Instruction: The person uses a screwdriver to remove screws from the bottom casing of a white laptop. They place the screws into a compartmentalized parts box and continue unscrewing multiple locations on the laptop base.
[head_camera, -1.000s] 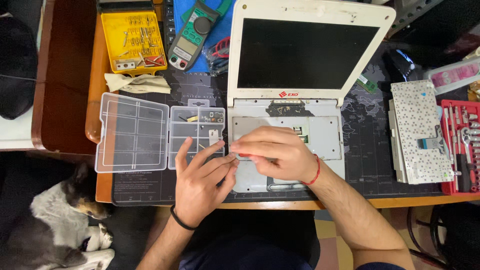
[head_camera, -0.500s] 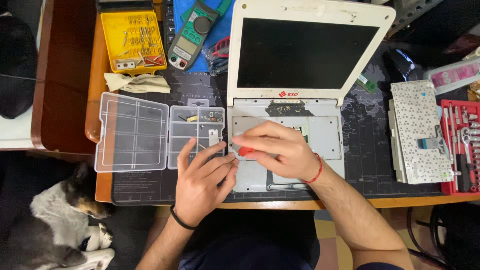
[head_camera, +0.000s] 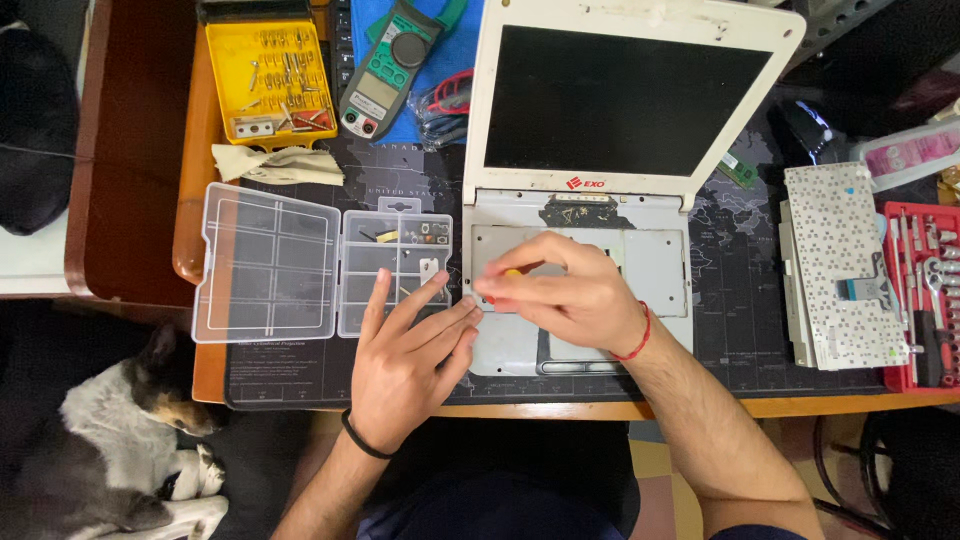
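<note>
two hands meet at frame centre: your right hand (head_camera: 565, 295) pinches an orange-handled screwdriver (head_camera: 511, 273) over the white laptop base (head_camera: 655, 262), while your spread left hand (head_camera: 410, 350) lies just left, fingertips touching it.

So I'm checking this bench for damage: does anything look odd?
Yes. The white laptop has no keyboard, leaving bare metal under the right hand; the removed keyboard lies face down to its right.

wooden desk (head_camera: 190, 240), dark floor (head_camera: 60, 340)
</note>
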